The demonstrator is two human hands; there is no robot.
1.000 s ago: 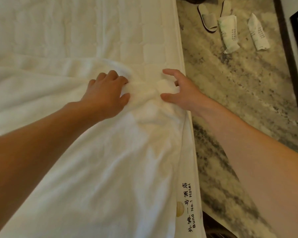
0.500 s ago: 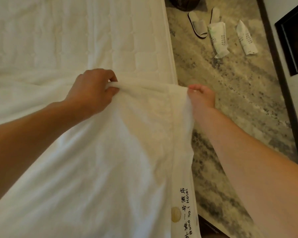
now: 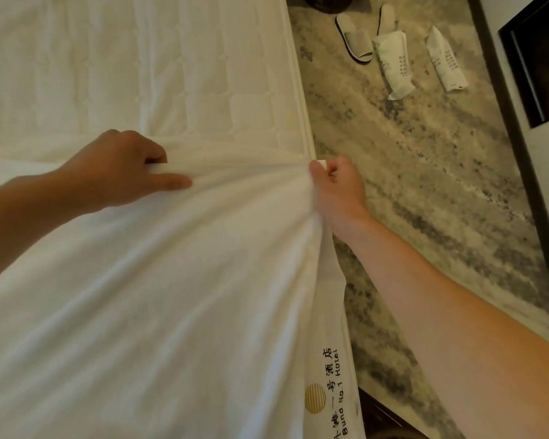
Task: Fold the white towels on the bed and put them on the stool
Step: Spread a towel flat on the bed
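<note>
Both hands have drawn the white towel (image 3: 171,296) taut since half a second ago, and the left thumb now lies straight along the cloth.

The left hand (image 3: 114,172) curls its fingers round the towel's far edge. The right hand (image 3: 338,188) pinches the far corner in curled fingers, just past the side of the bed (image 3: 171,74). The towel lies spread on the mattress, its printed hem along the bed's right side. Slippers (image 3: 355,38) and two wrapped packets (image 3: 393,64) lie on the mottled floor (image 3: 425,185) beyond.
</note>
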